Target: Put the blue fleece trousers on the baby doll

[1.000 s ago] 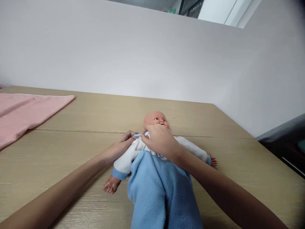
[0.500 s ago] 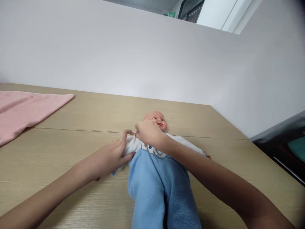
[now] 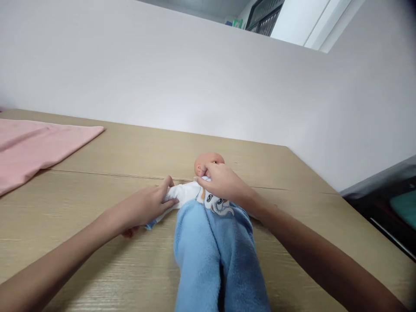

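A baby doll (image 3: pixel 199 164) lies on its back on the wooden table, its head toward the wall. It wears a fleecy blue and white romper (image 3: pixel 198 242) with an animal face on the chest. My left hand (image 3: pixel 152 203) is closed around the white sleeve (image 3: pixel 183 193) on the doll's left-side arm, thumb below and fingers above. My right hand (image 3: pixel 221 180) pinches the romper's collar near the shoulder, just under the doll's head, and covers part of its face. My right forearm hides most of the doll's other arm.
A pink cloth (image 3: pixel 42 145) lies on the table (image 3: pixel 146 147) at the left. Behind the table's far edge rises a white wall (image 3: pixel 156 73). A dark object with a green part (image 3: pixel 403 206) stands beyond the table's right edge.
My right hand has moved right, from the sleeve's shoulder to the collar. My left hand has slid slightly left along the sleeve, which now looks straighter. The doll's torso has tilted a little.
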The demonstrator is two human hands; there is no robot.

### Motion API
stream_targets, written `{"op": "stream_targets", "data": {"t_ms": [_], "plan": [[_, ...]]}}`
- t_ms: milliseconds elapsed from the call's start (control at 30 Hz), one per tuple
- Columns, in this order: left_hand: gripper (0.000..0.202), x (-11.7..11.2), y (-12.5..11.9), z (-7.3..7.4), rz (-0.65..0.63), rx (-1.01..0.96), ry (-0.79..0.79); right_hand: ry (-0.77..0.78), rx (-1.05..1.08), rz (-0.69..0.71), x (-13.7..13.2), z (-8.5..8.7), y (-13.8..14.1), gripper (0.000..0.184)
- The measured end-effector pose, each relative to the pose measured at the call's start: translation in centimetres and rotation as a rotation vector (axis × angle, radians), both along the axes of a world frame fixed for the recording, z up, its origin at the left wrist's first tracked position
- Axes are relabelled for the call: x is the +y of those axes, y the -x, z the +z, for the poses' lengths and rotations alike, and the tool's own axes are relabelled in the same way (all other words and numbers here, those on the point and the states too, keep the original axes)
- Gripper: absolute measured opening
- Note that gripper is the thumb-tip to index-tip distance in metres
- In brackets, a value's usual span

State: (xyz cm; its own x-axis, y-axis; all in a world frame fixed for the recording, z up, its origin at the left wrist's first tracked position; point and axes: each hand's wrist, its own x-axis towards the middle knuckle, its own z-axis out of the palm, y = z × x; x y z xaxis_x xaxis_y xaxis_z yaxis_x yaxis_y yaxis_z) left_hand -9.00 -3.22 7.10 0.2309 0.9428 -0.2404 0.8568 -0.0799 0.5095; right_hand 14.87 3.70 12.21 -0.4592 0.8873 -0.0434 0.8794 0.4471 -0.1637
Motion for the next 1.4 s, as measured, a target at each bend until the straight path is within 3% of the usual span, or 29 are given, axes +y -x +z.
{"op": "stream_targets", "data": {"t_ms": [133,300,367,467,567,633,733,800,867,933,1067,1167,1233,1400], "plan": [[0.044,0.8,0.1,-1.2,-0.013,0.011,-0.007,0.274,0.354,0.11,-0.3,-0.4,-5.4,0.034],[0.05,1.4,0.7,-2.0,-0.055,0.034,-0.046,0.352,0.455,0.103,-2.5,-2.9,-12.6,0.042],[0.052,1.3,0.9,-1.8,-0.091,0.052,-0.121,0.253,0.492,0.054,-3.8,-4.3,-14.8,0.035],[0.052,0.9,0.3,-0.8,-0.139,0.051,-0.297,-0.012,0.516,0.01,-5.3,-6.4,-17.5,0.025],[0.052,0.4,-2.9,0.9,-0.152,-0.02,-0.471,-0.133,0.488,0.022,-5.8,-8.4,-20.0,0.042],[0.044,0.4,-6.5,1.9,-0.269,-0.102,-0.563,-0.138,0.472,0.05,-5.5,-9.7,-21.7,0.054],[0.031,1.5,-12.2,2.4,-0.475,-0.097,-0.555,-0.091,0.5,0.055,-4.9,-11.2,-24.1,0.066],[0.027,2.8,-15.0,2.1,-0.51,0.003,-0.488,-0.031,0.529,0.038,-4.7,-11.6,-25.3,0.074],[0.023,4.1,-16.5,1.6,-0.54,0.099,-0.402,0.018,0.561,0.014,-4.9,-11.5,-25.9,0.076],[0.021,5.0,-16.9,1.1,-0.567,0.147,-0.371,0.065,0.604,-0.02,-5.2,-11.2,-26.0,0.066],[0.027,5.4,-16.4,0.2,-0.611,0.031,-0.443,0.048,0.786,-0.108,-5.7,-10.1,-24.9,0.054],[0.034,5.1,-16.1,-0.2,-0.684,-0.069,-0.526,-0.06,0.941,-0.156,-5.4,-8.6,-23.4,0.056],[0.037,5.0,-15.9,-0.4,-0.723,-0.093,-0.613,-0.073,0.991,-0.115,-4.8,-7.1,-22.2,0.056],[0.04,4.9,-15.3,-0.4,-0.847,-0.1,-0.862,-0.241,0.851,-0.068,-3.2,-4.0,-18.5,0.053]]}}
